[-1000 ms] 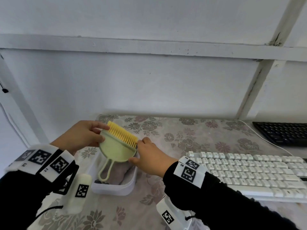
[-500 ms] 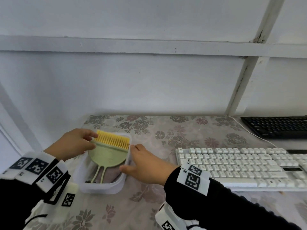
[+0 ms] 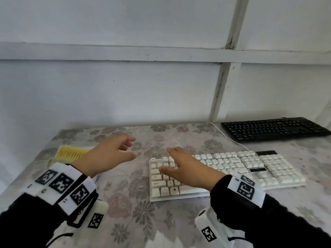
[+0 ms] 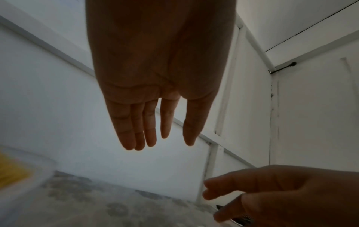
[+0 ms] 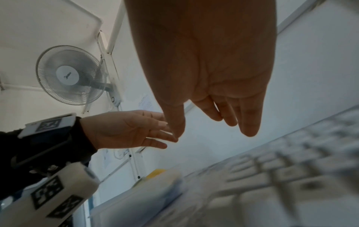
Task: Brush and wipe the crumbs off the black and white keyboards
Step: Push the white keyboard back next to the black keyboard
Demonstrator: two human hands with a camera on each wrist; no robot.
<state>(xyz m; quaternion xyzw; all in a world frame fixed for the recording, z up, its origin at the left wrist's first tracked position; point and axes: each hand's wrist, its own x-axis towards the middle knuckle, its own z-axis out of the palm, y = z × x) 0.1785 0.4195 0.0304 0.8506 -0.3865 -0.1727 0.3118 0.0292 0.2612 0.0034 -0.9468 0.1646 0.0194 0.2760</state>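
Observation:
The white keyboard (image 3: 232, 169) lies on the flowered table in the middle right; it shows blurred in the right wrist view as the white keyboard (image 5: 291, 165). The black keyboard (image 3: 274, 128) sits behind it at the far right. My right hand (image 3: 180, 167) hovers open over the white keyboard's left end, fingers straight (image 5: 250, 122). My left hand (image 3: 111, 154) is open and empty above the table, left of the keyboard, fingers extended (image 4: 147, 130). Behind its wrist lies the yellow-bristled brush (image 3: 70, 154) in the white tub, mostly hidden.
The table's flowered cloth (image 3: 129, 208) spreads in front of the hands. A white cable (image 3: 231, 138) runs from the white keyboard toward the back wall. A wall fan (image 5: 71, 75) hangs high in the right wrist view.
Both hands have let go of the brush and dustpan, now left in the tub. They have moved right, the right hand over the white keyboard. The view has shifted right.

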